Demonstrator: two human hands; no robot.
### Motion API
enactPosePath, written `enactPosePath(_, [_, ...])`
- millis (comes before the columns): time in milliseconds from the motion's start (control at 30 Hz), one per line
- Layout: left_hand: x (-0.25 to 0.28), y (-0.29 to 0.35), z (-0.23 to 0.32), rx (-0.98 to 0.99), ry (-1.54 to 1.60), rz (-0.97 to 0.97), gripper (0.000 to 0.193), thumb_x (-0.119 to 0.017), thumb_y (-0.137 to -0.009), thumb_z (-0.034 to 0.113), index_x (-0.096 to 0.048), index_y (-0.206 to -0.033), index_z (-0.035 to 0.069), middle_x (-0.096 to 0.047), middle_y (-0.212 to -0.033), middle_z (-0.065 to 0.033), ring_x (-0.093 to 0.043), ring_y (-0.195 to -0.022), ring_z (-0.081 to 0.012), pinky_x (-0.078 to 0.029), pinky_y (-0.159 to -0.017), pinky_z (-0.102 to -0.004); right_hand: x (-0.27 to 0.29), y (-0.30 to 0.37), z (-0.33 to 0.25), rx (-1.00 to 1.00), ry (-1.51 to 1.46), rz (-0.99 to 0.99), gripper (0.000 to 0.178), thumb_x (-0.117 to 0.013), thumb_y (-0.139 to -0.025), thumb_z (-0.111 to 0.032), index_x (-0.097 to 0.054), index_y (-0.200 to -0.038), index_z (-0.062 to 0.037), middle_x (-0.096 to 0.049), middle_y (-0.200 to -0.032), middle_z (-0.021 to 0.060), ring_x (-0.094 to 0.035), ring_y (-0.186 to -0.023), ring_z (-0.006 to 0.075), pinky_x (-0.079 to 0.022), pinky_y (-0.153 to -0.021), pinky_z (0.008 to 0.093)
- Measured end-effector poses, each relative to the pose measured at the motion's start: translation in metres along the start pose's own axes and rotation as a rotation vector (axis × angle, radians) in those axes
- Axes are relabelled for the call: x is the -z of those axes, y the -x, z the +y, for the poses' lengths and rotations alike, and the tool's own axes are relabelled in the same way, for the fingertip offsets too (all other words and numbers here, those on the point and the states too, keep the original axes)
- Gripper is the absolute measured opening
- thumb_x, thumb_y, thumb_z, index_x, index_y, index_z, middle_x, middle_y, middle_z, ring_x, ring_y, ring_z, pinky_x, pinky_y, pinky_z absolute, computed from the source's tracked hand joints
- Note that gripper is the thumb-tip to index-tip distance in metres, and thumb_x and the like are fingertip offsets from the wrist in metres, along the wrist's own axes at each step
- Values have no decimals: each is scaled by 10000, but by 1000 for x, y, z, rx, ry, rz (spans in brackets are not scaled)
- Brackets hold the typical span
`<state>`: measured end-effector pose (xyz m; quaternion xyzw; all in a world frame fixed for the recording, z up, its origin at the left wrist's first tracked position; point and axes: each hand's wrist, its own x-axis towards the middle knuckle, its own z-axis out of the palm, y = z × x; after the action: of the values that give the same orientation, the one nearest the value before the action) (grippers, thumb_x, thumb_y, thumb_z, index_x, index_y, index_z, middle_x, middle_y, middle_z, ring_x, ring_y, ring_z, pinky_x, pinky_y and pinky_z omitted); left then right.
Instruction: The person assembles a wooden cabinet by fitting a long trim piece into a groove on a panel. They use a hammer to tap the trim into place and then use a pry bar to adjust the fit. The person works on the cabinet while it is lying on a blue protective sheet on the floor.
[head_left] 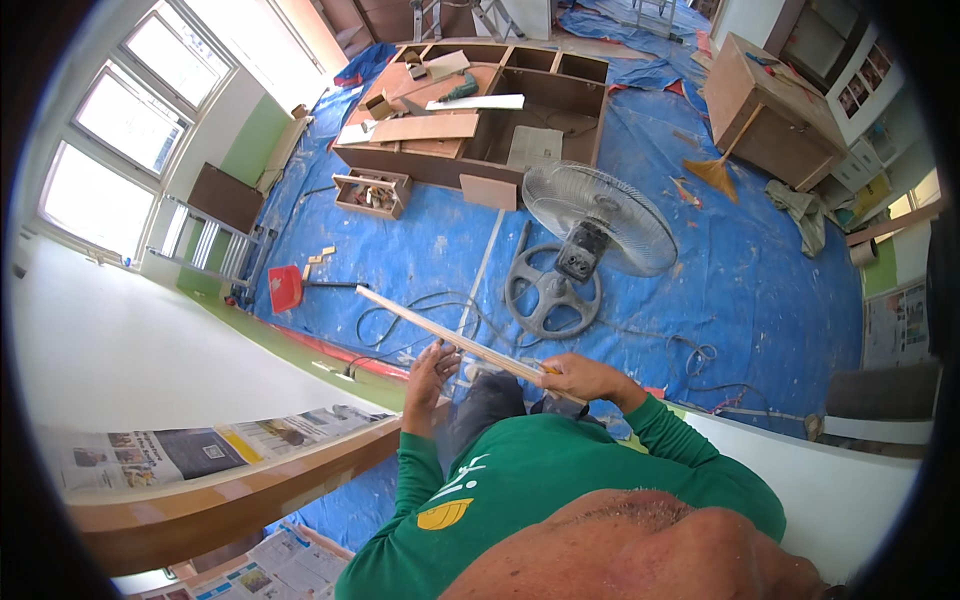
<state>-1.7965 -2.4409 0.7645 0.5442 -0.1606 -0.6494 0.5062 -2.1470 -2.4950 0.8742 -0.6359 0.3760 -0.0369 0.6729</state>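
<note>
A long, thin strip of pale wood (450, 337) slants across in front of me, its far end up to the left over the blue sheet. My right hand (588, 378) is closed round its near end. Something small and yellow, perhaps a pencil, shows by the right fingers; I cannot make it out fully. My left hand (431, 374) is just below the strip, palm turned up and fingers apart. Whether its fingertips touch the wood I cannot tell. A standing fan (578, 250) with a wire cage and dark round base lies beyond the strip.
Blue sheeting (420, 240) covers the floor, crossed by a black cable (400, 305). A red dustpan (286, 289) and a wooden toolbox (374, 193) lie left. Behind are a large cabinet frame (555, 90) with a drill (460, 88) and a broom (712, 176). A newspaper-covered ledge (350, 455) stands beside my left arm.
</note>
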Motion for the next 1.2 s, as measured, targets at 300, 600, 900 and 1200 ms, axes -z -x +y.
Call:
enactPosePath(300, [120,-32,70,-230,-23,239,562,-574,-1077,346,-446,-1487,-16,-651,-1249,-150,-677,-1031,-231,-562,-901,-357,6,-56,-36,-163,40,93,374,-633,-967,-355,-675,-925,14,-643,-711,67,-610,-613,180,-479,-578,357])
enactPosePath(600, [195,-23,98,-321,78,499,522,-586,-1075,325,-480,-1450,-23,-655,-1214,-122,-671,-1015,-193,-566,-858,-316,32,-181,-64,-271,73,189,324,-639,-954,-328,-675,-881,-13,-598,-681,31,-557,-603,121,-430,-565,310])
enactPosePath(900, [215,-9,104,-302,47,608,485,-580,-1075,328,-516,-1407,-20,-673,-1190,-101,-670,-971,-167,-559,-830,-311,29,-248,-154,-115,-162,214,308,-598,-1003,-318,-655,-991,-16,-574,-713,-2,-493,-612,73,-384,-568,226])
enactPosePath(1200, [217,5,115,-334,68,616,534,-592,-1069,334,-494,-1437,-39,-667,-1210,-111,-654,-1003,-171,-550,-860,-312,25,-293,-192,-65,-161,259,307,-585,-1028,-339,-673,-1042,-46,-582,-722,-44,-474,-524,42,-368,-480,199])
